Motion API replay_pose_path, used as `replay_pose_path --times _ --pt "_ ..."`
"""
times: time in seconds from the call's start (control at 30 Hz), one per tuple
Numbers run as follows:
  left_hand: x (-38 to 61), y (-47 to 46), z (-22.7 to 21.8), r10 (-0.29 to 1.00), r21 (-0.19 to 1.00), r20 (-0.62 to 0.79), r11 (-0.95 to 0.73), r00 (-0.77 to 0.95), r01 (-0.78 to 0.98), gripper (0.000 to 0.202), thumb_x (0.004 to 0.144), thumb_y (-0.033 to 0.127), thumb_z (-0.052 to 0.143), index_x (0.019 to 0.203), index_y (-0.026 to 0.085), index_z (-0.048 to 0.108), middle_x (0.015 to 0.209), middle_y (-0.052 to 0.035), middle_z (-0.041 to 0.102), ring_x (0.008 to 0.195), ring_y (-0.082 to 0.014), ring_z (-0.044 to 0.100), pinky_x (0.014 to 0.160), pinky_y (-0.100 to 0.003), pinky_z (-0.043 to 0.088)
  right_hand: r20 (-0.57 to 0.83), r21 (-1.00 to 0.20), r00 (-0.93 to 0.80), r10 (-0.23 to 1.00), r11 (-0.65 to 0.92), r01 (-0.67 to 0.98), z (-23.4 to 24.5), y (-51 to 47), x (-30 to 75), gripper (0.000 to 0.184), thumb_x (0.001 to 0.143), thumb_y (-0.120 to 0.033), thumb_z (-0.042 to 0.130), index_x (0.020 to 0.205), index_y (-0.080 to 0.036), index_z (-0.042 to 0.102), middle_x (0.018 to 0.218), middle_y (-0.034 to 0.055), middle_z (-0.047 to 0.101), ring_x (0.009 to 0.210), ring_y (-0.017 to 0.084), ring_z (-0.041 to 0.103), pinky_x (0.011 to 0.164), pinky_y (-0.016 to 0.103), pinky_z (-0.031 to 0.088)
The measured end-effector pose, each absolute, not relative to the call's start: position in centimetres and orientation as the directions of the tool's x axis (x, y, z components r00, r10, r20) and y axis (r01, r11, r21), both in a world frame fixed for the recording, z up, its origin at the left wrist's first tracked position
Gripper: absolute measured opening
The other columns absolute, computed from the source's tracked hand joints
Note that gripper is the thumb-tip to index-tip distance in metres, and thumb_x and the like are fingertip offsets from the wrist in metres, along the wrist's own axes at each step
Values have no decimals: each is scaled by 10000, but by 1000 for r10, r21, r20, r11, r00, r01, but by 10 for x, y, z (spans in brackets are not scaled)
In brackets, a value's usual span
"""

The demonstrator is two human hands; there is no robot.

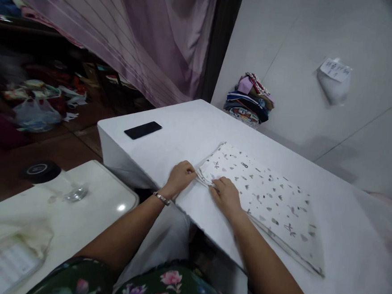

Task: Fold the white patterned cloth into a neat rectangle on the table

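A folded white cloth with small printed shapes (266,196) lies flat on the white table (190,128). My left hand (179,177), with a bracelet at the wrist, is closed on the cloth's near left corner, pinching its layered edge. My right hand (226,196) rests just beside it, fingers curled and pressing on the same edge of the cloth. Both hands sit close together near the table's front edge.
A black phone (142,130) lies at the table's far left. A pile of folded clothes (249,99) sits on the floor behind. A white bag (335,80) lies farther off. A low white surface (87,206) with a black disc (41,171) stands at left.
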State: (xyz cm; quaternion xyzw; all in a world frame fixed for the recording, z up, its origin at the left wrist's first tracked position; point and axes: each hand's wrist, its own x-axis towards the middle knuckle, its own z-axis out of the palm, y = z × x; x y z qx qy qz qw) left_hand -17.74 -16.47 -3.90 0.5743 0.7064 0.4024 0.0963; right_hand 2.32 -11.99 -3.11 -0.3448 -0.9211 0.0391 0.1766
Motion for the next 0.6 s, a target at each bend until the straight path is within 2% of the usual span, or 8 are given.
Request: replay_pose_path --times 0.2,0.3,0.47,0.6 --pt "-177 -164 -40 891 787 250 42 -380 616 105 680 211 544 580 179 540 676 22 557 639 -108 501 617 -228 381 274 -161 -687 673 737 657 -31 -121 18 240 877 -323 469 1019 -196 615 915 78 582 898 205 516 756 303 396" --pt "-177 -163 -40 895 794 238 45 -378 606 116 690 223 546 584 178 536 659 28 550 627 -105 499 602 -226 374 273 -194 -666 694 718 668 -31 -121 16 208 882 -293 451 969 -198 614 900 69 588 892 198 519 755 295 390" --pt "-176 -166 -38 871 719 307 53 -385 693 248 794 340 494 612 178 541 682 9 548 660 -117 505 629 -241 382 282 -359 -589 758 652 667 -33 -117 18 201 891 -303 418 918 -205 592 872 42 599 851 170 535 726 271 386" --pt "-173 -177 -31 877 566 349 85 -331 820 318 826 426 475 677 177 606 759 -33 589 774 -161 528 726 -292 387 288 -427 -565 773 632 647 -37 -114 19 200 887 -322 418 904 -210 584 862 33 601 816 165 535 707 265 382"
